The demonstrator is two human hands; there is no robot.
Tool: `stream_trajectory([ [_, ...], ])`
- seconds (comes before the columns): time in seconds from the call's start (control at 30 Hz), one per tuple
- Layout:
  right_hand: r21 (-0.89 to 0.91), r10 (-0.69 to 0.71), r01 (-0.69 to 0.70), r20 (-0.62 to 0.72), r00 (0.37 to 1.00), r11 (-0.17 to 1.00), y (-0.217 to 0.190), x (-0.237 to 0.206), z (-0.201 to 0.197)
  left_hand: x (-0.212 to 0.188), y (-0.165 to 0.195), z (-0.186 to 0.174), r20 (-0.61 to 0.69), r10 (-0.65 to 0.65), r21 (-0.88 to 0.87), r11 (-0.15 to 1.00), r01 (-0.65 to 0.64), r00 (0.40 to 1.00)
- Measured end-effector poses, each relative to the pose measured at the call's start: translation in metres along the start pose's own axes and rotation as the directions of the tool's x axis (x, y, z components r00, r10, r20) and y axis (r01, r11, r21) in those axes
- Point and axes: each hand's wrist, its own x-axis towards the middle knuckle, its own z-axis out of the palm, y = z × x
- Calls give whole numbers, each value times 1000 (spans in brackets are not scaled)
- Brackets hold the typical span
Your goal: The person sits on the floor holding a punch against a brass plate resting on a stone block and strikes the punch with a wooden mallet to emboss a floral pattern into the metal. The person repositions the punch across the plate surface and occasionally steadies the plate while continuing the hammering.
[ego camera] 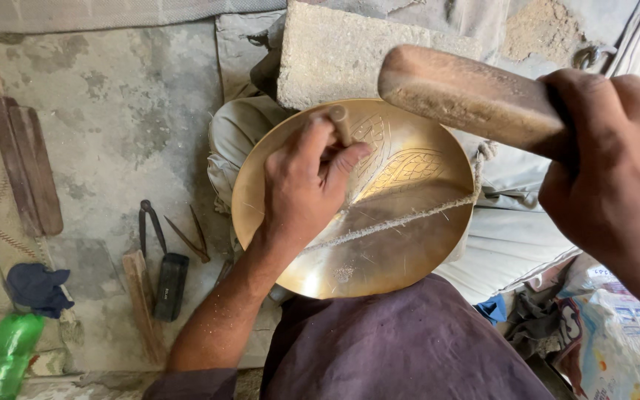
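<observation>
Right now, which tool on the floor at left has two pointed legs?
The dividers, splayed in a V beside the black block; the wooden sticks nearby are flat and blunt.

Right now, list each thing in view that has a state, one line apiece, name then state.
brass plate: tilted on the lap, partly engraved, a cord across its face.
punch: pinched upright against the plate.
left hand: closed on the punch, resting on the plate.
wooden mallet: raised above the plate.
right hand: shut around the mallet handle.
green bottle: lying on the floor.
pincers: lying on the floor.
</observation>
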Motion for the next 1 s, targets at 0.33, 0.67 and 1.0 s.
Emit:
stream_trajectory([
  [0.33,151,29,-21,-52,998,988,8,8,1,8,5,-1,80,87,91,991,-95,993],
  [0.67,478,-13,71,-122,992,876,0,20,-20,6,8,5,140,54,158,984,-77,989],
  [1.0,231,193,-175,-57,980,957,2,-21,9,21,15,3,416,105,175,965,-193,903],
])
